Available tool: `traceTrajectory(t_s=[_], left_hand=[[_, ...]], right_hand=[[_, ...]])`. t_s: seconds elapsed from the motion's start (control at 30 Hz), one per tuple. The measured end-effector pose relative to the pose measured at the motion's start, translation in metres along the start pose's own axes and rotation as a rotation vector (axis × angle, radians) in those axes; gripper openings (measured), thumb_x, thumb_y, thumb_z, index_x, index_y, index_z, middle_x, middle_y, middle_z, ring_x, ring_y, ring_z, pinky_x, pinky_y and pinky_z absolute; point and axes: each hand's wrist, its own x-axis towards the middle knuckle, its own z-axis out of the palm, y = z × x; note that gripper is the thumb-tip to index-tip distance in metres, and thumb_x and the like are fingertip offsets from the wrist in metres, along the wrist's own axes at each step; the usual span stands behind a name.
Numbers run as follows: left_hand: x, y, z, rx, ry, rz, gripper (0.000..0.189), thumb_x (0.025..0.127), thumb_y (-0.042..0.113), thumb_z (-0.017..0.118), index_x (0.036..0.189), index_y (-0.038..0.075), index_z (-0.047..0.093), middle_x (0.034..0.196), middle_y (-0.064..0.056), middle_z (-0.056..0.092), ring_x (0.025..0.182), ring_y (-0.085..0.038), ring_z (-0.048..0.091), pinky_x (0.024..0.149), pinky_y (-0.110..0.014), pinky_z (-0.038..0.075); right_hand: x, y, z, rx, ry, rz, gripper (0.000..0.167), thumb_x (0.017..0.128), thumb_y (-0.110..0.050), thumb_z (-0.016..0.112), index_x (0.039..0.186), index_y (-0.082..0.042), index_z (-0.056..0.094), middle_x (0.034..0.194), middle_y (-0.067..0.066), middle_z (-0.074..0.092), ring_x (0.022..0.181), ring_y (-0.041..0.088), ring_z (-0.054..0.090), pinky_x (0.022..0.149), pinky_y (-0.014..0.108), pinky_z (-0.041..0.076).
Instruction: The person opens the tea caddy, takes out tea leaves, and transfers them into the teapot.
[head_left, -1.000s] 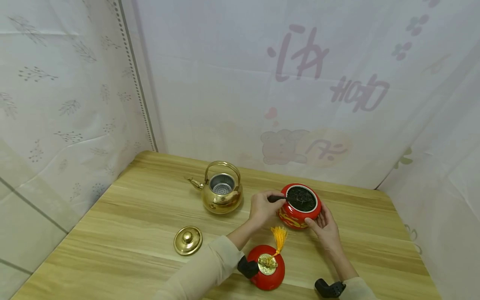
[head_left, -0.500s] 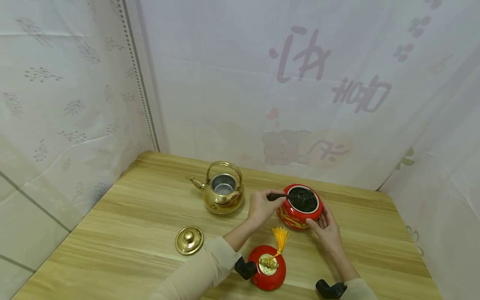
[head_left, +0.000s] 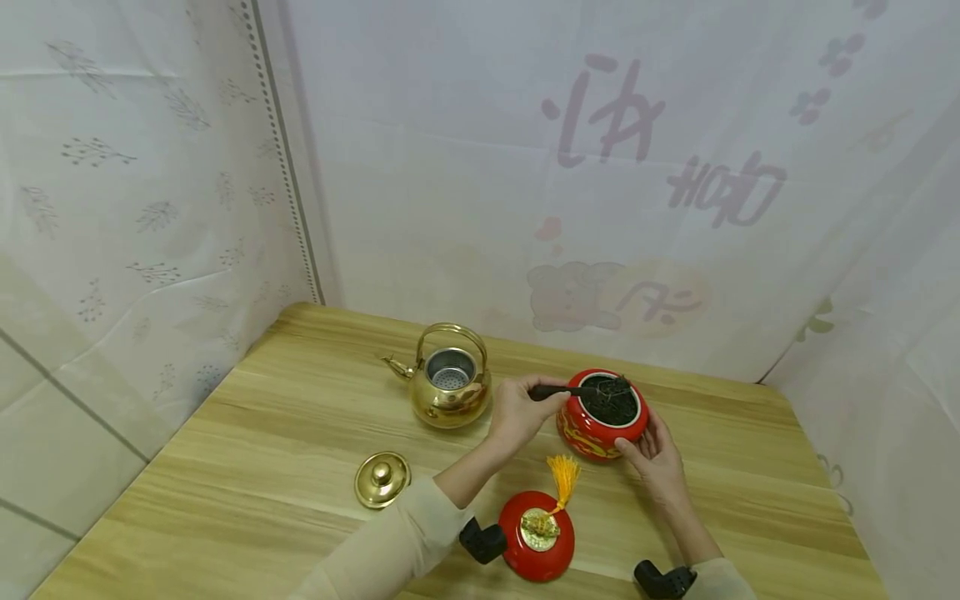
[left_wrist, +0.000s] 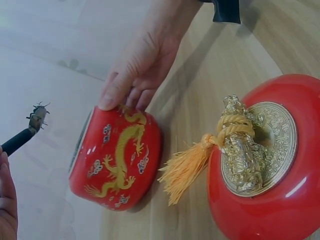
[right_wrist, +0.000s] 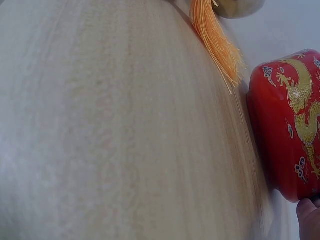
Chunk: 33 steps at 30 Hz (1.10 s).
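My left hand (head_left: pixel 517 417) pinches the dark handle of a small tea scoop (head_left: pixel 551 392) over the mouth of a red tea jar (head_left: pixel 592 437) with a gold dragon. In the left wrist view, dark tea leaves (left_wrist: pixel 37 119) sit on the scoop's tip, clear of the jar's rim. More dark leaves (head_left: pixel 609 410) fill the jar nearly to its white rim. My right hand (head_left: pixel 660 471) grips the jar's right side, thumb on the front and fingers curled behind, partly hidden. The jar's side (right_wrist: pixel 292 125) shows close up in the right wrist view.
A golden kettle (head_left: pixel 450 407) with a steel strainer in its open top stands left of the jar. Its golden lid (head_left: pixel 382 481) lies nearer. The jar's red lid (head_left: pixel 536 558) with an orange tassel (head_left: pixel 564 477) lies on the wooden table (head_left: pixel 262 467) beside my left wrist.
The scoop has risen out of the jar with leaves on its tip, and my left hand has shifted slightly left. My right hand keeps its grip on the jar.
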Motion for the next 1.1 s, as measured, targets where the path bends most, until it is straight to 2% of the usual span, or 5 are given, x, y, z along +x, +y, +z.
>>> traceTrajectory(t_s=[0.33,0.57,0.63,0.83,1.1], left_hand=[[-0.007,0.010,-0.013,-0.008,0.009,0.053,0.016,0.080,0.011,0.074,0.093,0.002,0.074,0.085,-0.012,0.073,0.063,0.000,0.056,0.052,-0.013,0.043],[-0.023,0.051,-0.036,-0.033,-0.002,0.067,0.016,0.080,-0.001,0.070,0.094,-0.009,0.070,0.087,-0.023,0.070,0.064,-0.005,0.055,0.054,-0.012,0.041],[-0.023,0.047,-0.040,-0.042,0.004,0.071,0.016,0.080,0.000,0.071,0.094,-0.008,0.071,0.088,-0.022,0.070,0.065,-0.005,0.056,0.055,-0.013,0.043],[-0.017,0.023,-0.051,-0.074,0.018,0.068,0.017,0.080,0.006,0.073,0.096,-0.001,0.072,0.091,-0.017,0.071,0.069,-0.003,0.060,0.059,-0.015,0.048],[-0.021,0.023,-0.078,-0.069,0.066,0.073,0.017,0.080,0.007,0.074,0.095,0.002,0.073,0.088,-0.014,0.071,0.067,-0.004,0.061,0.058,-0.016,0.049]], right_hand=[[-0.001,0.000,0.000,0.018,0.002,0.013,0.076,0.091,-0.010,0.062,0.151,-0.010,0.015,0.156,0.012,0.019,0.143,0.026,0.018,0.102,0.008,0.029],[0.000,0.001,0.000,0.017,0.003,0.016,0.079,0.090,-0.011,0.063,0.151,-0.010,0.014,0.156,0.013,0.019,0.143,0.027,0.018,0.102,0.009,0.029],[0.000,0.001,0.000,0.013,0.007,0.022,0.080,0.089,-0.011,0.064,0.151,-0.010,0.014,0.156,0.012,0.019,0.142,0.027,0.018,0.104,0.011,0.028],[0.000,0.001,0.000,0.020,0.012,0.038,0.082,0.089,-0.011,0.065,0.151,-0.008,0.012,0.156,0.013,0.019,0.142,0.028,0.019,0.108,0.016,0.026],[0.000,0.001,-0.001,0.007,0.003,0.021,0.081,0.090,-0.010,0.064,0.151,-0.009,0.011,0.155,0.014,0.018,0.142,0.030,0.018,0.107,0.014,0.026]])
